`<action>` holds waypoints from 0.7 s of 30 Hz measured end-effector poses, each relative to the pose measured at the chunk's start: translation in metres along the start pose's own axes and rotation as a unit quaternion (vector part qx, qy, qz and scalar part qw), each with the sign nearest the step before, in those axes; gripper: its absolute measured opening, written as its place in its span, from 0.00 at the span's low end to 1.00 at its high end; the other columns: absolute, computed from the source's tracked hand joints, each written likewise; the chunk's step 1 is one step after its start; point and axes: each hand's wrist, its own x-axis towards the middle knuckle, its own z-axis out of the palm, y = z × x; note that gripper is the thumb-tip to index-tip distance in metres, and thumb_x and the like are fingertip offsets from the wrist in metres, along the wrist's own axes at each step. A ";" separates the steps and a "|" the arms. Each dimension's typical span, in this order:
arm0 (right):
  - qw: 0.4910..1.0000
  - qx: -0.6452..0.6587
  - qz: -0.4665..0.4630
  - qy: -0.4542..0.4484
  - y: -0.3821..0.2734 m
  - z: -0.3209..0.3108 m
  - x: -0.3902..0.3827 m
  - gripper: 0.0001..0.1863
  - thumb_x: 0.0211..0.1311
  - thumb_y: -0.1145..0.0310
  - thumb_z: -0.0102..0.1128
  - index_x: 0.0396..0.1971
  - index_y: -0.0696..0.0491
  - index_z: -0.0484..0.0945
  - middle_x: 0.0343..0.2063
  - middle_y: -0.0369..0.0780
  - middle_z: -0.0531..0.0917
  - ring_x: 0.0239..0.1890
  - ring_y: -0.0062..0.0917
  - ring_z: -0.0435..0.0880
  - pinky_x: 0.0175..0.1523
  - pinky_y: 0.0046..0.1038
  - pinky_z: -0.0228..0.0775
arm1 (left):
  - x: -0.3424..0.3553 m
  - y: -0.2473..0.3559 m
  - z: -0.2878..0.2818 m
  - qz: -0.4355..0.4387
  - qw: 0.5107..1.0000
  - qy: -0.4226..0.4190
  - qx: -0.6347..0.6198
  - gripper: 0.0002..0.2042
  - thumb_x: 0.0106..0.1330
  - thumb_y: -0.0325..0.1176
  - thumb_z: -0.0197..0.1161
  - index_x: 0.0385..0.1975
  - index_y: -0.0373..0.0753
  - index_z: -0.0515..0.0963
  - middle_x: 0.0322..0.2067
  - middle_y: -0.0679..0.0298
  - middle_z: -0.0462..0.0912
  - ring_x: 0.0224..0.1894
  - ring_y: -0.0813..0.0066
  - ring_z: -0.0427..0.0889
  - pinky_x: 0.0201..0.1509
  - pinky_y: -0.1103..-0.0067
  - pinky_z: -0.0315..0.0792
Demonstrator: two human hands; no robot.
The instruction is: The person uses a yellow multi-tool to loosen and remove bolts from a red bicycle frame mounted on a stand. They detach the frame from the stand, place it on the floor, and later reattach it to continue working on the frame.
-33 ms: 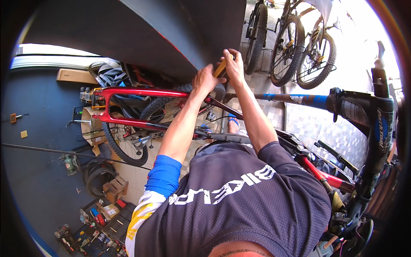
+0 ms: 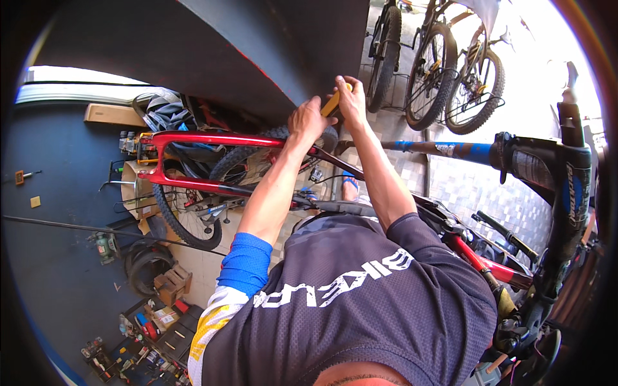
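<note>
Ahead of me, both arms reach out to a yellow, elongated object [image 2: 330, 105], perhaps a tool; the fingers cover much of it and its kind is not clear. My right hand [image 2: 352, 104] is closed around its far end. Close by on the left, my left hand [image 2: 308, 120] is also closed at the object's near end, fingers curled and thumb toward the right hand. Below my forearms, a red bicycle frame [image 2: 212, 139] lies across the view, its rear end to the left with no wheel between the stays.
A bike repair stand [image 2: 537, 157] with a blue-banded arm stands at the right. Several bicycles [image 2: 432, 77] are parked at the far right. A dark panel [image 2: 257, 45] rises beyond my hands. Loose tools and parts [image 2: 138, 354] crowd the lower left, near cardboard boxes [image 2: 174, 283].
</note>
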 end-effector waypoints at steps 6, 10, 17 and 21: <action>0.958 0.219 0.167 -0.078 0.015 0.007 0.037 0.24 0.74 0.50 0.61 0.55 0.55 0.74 0.28 0.37 0.76 0.28 0.27 0.80 0.37 0.36 0.77 | 0.003 -0.037 0.021 0.039 0.990 0.079 -0.114 0.28 0.61 0.55 0.75 0.41 0.32 0.80 0.36 0.48 0.87 0.45 0.55 0.87 0.48 0.61 0.78; 0.930 0.265 0.191 -0.169 0.016 0.018 0.054 0.25 0.77 0.47 0.55 0.56 0.55 0.74 0.31 0.39 0.79 0.34 0.29 0.82 0.42 0.38 0.79 | 0.022 -0.055 0.005 -0.096 0.919 -0.193 -0.331 0.28 0.60 0.56 0.78 0.39 0.31 0.83 0.31 0.60 0.87 0.38 0.65 0.86 0.44 0.67 0.77; 0.987 -0.115 0.066 -0.094 -0.028 0.020 0.028 0.27 0.68 0.50 0.70 0.52 0.58 0.76 0.34 0.41 0.82 0.29 0.28 0.83 0.35 0.33 0.78 | 0.003 -0.002 0.009 0.007 0.995 0.052 -0.084 0.30 0.49 0.50 0.83 0.39 0.32 0.76 0.34 0.47 0.86 0.40 0.43 0.86 0.46 0.60 0.77; 0.980 0.038 0.138 -0.138 -0.030 0.017 0.032 0.21 0.68 0.54 0.68 0.47 0.56 0.76 0.27 0.37 0.78 0.27 0.26 0.80 0.33 0.34 0.76 | 0.008 -0.023 0.026 0.122 0.965 0.219 -0.082 0.27 0.59 0.49 0.78 0.43 0.32 0.77 0.24 0.60 0.81 0.29 0.55 0.80 0.41 0.61 0.75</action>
